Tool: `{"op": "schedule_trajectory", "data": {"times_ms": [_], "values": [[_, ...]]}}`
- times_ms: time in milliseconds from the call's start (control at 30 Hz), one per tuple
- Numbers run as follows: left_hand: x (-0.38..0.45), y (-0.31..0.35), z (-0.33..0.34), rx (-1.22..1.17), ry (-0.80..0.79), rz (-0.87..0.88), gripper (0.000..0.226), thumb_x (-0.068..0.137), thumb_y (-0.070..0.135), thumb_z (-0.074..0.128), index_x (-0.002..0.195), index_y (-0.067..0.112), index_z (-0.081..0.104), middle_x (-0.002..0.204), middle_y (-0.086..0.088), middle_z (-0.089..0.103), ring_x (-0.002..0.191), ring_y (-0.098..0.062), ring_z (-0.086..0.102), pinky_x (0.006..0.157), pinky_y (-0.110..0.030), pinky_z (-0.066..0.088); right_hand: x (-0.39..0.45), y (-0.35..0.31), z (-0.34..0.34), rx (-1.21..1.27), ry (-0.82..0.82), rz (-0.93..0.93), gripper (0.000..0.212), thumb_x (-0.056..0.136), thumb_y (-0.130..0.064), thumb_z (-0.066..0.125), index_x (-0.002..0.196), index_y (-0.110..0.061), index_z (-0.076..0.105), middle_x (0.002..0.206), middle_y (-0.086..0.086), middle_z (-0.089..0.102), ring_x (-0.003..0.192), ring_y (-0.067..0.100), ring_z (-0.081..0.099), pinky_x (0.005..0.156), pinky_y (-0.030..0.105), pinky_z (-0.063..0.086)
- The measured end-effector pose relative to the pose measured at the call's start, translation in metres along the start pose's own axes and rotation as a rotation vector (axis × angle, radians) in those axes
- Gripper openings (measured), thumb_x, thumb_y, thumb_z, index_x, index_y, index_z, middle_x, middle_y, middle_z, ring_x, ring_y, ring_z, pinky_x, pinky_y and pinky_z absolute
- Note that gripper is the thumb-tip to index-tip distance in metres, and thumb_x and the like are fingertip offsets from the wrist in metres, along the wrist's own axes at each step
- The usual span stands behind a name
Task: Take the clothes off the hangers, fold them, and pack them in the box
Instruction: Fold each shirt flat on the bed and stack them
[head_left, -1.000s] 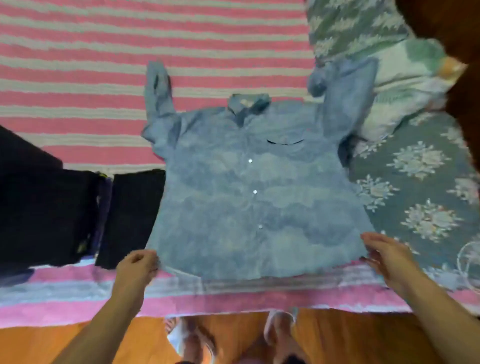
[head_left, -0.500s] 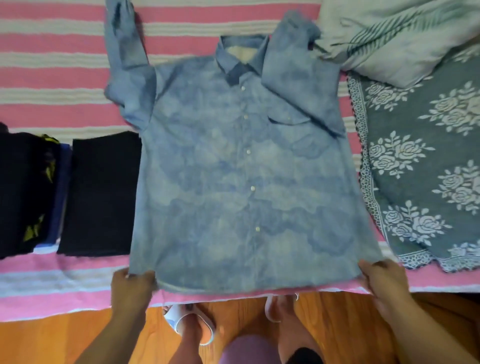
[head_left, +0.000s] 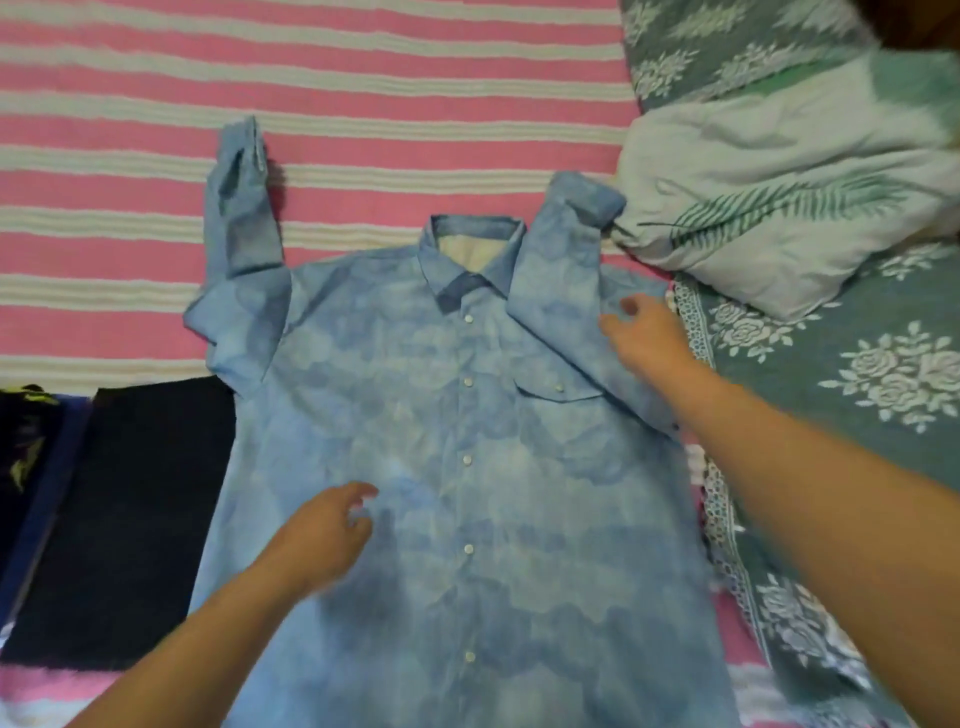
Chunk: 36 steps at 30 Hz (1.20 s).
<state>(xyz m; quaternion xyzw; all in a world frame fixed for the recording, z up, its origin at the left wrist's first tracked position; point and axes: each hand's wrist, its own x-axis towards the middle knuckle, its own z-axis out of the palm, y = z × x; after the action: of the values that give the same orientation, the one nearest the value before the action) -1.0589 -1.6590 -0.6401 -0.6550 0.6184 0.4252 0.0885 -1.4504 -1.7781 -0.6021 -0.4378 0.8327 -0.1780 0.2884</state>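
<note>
A light blue button-up shirt (head_left: 441, 467) lies face up and flat on the pink and white striped bed cover (head_left: 363, 78). Its left sleeve points up the bed, and its right sleeve is folded up beside the collar. My left hand (head_left: 322, 535) hovers over the shirt's lower left front with fingers loosely curled, holding nothing. My right hand (head_left: 644, 332) rests on the shirt's right shoulder near the folded sleeve, fingers relaxed. No hanger or box is in view.
A folded black garment (head_left: 130, 519) lies left of the shirt, with another dark garment (head_left: 26, 457) at the left edge. A grey floral blanket (head_left: 831, 415) and a white leaf-print pillow (head_left: 779, 208) lie on the right.
Both hands have let go of the shirt's bottom hem. My left hand moved up over the lower front and my right hand reached to the right shoulder. The camera moved closer.
</note>
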Motion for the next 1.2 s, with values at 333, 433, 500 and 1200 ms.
{"op": "schedule_trajectory", "data": {"times_ms": [333,433,500,1200], "values": [[-0.021,-0.011,0.004,-0.565,0.104,-0.187,0.034,0.096,0.012,0.068,0.111,0.043,0.065,0.117,0.012,0.072,0.115,-0.006,0.065,0.094,-0.025,0.045,0.111,-0.061,0.01,1.049,-0.363,0.309,0.034,0.078,0.003,0.055,0.109,-0.008,0.063,0.101,0.011,0.069,0.099,0.03,0.07,0.068,0.034,0.059],[-0.043,0.0,-0.022,-1.043,0.223,-0.259,0.03,0.099,0.003,0.058,0.12,0.02,0.07,0.114,0.0,0.076,0.112,-0.02,0.069,0.1,-0.042,0.049,0.042,-0.071,-0.001,0.741,-0.133,-0.256,0.044,0.075,0.006,0.058,0.112,-0.018,0.063,0.103,-0.001,0.07,0.098,0.016,0.068,0.082,0.027,0.054],[-0.053,0.003,-0.036,-1.345,0.248,-0.315,0.031,0.101,0.011,0.051,0.128,0.013,0.066,0.12,-0.008,0.074,0.115,-0.028,0.068,0.105,-0.054,0.045,-0.026,-0.053,0.019,0.217,-0.012,-0.728,0.035,0.081,-0.002,0.061,0.111,-0.019,0.063,0.095,0.0,0.07,0.084,0.018,0.068,0.073,0.026,0.051],[0.268,0.16,-0.173,0.755,0.35,0.699,0.073,0.089,-0.007,0.047,0.149,0.035,0.047,0.153,0.008,0.049,0.131,-0.025,0.055,0.09,-0.038,0.05,0.152,-0.101,0.083,-0.721,-0.341,-0.752,0.072,0.085,0.0,0.058,0.151,-0.023,0.04,0.153,0.004,0.042,0.127,0.035,0.053,0.097,0.043,0.048]]}}
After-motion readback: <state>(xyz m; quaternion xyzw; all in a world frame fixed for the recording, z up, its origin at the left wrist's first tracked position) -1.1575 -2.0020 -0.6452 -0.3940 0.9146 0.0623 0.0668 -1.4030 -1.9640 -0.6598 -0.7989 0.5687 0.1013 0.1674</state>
